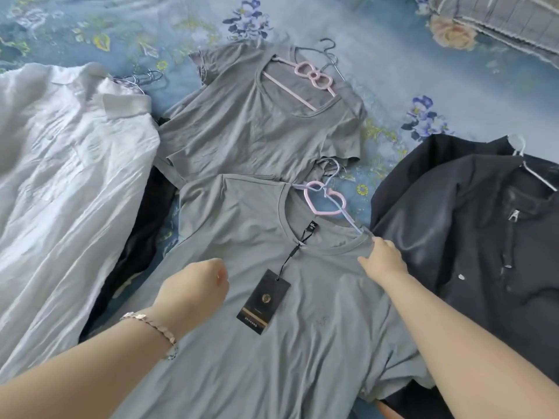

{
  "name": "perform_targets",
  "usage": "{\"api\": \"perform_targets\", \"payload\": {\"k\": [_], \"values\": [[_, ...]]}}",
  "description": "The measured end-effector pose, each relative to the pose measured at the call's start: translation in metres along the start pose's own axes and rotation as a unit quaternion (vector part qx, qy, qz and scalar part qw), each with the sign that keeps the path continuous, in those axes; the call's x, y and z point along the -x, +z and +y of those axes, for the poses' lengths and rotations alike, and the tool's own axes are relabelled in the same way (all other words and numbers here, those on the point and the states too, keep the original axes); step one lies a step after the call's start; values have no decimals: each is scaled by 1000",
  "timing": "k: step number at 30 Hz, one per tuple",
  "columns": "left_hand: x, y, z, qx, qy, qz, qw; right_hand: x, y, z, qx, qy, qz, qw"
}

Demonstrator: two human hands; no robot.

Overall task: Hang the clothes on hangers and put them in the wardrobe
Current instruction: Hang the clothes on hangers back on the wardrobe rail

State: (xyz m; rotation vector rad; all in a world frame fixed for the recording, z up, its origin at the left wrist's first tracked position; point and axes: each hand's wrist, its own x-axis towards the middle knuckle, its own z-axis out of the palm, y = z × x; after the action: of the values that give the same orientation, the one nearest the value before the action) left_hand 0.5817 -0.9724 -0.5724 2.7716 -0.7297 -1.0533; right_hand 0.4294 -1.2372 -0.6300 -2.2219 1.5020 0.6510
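Grey shirt (272, 343) is probably risking slipping off the pink hanger (325, 201) at one o'clock, since the right hand (382, 255) is clamping its fingers only on the collar (332, 252), while the left hand (193, 285) is curling, grip unclear.

Near grey T-shirt (272, 367) lies flat, front up, black swing tag (263, 300) attached, pink heart hanger (326, 212) at its collar. Far grey T-shirt (242, 131) holds pink bow hanger (313, 75). White shirt (60, 176) left; dark jacket (469, 237) right, on white hanger (518, 145).
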Motion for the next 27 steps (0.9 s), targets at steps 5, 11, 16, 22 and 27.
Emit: {"api": "perform_targets", "payload": {"k": [5,11,16,22,27], "values": [[-4,20,5,-3,-10,-36,999,-22,23,6,67,20,76,995],[-3,6,5,24,-17,-38,999,-16,11,9,-214,-65,-31,974],[4,-17,-4,78,-31,-27,996,28,-41,-6,-422,-117,-50,898],[54,-52,-9,80,-14,21,996,101,-68,-10,-295,-194,-29,935],[127,-101,-28,87,-18,44,995,186,-94,-33,-192,-280,51,939]]}}
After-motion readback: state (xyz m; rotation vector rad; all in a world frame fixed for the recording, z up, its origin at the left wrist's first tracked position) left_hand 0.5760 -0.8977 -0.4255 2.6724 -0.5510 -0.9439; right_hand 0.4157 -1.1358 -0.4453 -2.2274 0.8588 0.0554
